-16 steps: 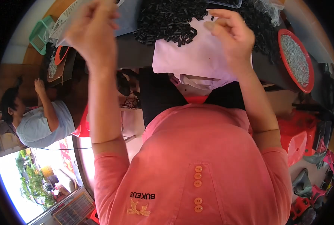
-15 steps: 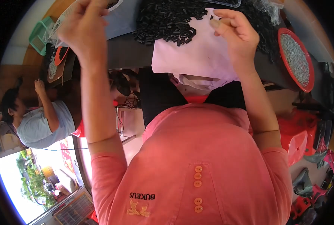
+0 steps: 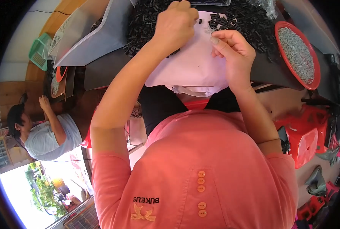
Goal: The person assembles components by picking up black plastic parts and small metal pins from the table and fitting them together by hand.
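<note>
My left hand (image 3: pixel 175 24) is over the near edge of a heap of small black plastic pieces (image 3: pixel 141 36), its fingers curled down. What they hold, if anything, is hidden. My right hand (image 3: pixel 235 47) is above a white cloth (image 3: pixel 189 72), thumb and forefinger pinched together. Something tiny may be at those fingertips, too small to name. Between the hands, a single black piece (image 3: pixel 200 21) lies on the cloth. The cloth hangs over the table's near edge towards my lap.
Beyond my left forearm stands a translucent plastic bin (image 3: pixel 97 42). A red basin (image 3: pixel 317 72) of small silvery pieces sits at the right of the dark table (image 3: pixel 105 70). Farther left are a green basket (image 3: pixel 38 53) and a seated person (image 3: pixel 49 135). Red stools (image 3: pixel 305 147) stand right.
My left hand has swung right, from over the bin to the black pieces beside the cloth. My right hand has moved slightly towards me, still pinched.
</note>
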### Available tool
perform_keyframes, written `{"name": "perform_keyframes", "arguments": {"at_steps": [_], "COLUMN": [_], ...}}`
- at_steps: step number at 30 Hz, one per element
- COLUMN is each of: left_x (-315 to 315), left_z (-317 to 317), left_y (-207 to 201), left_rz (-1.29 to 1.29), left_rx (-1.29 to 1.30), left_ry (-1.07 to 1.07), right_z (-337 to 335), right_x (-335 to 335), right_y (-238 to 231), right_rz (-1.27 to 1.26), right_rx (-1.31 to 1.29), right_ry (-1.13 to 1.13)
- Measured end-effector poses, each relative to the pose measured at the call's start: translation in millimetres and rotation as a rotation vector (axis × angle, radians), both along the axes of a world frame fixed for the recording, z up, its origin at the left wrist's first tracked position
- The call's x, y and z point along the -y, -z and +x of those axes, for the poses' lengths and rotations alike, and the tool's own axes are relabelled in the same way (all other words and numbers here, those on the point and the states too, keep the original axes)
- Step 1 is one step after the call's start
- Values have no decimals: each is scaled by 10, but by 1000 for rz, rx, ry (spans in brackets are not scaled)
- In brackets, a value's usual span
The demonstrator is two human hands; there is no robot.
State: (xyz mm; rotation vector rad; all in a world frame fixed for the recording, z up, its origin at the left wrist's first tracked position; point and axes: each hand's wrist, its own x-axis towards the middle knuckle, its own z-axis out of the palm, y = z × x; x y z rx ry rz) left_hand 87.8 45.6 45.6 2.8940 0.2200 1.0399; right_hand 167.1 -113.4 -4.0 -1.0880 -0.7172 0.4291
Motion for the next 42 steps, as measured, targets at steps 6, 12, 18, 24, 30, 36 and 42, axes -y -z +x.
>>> {"name": "perform_keyframes", "arguments": {"at_steps": [6,12,18,24,30,36,42], "left_x": [-93,-245,-233,-83,-37,-58,-33], "left_z": [336,232,-159,-129,178,235,220], "left_y": [53,264,250,248,385,421,416], "left_rz": [191,252,55,13,94,131,142], "left_rx": [-313,-285,-223,-99,-121,-164,-181], "left_ry": [26,-55,106,173,145,128,92], "right_z": [-24,-15,16,15,11,27,39], "right_x": [32,33,24,19,11,14,12], "right_y": [6,4,51,65,62,84,87], "right_rz": [80,158,190,233,263,254,275], "right_rx": [-44,-60,-52,-42,-54,-72,-89], "right_ry": [46,32,20,60,81,76,56]}}
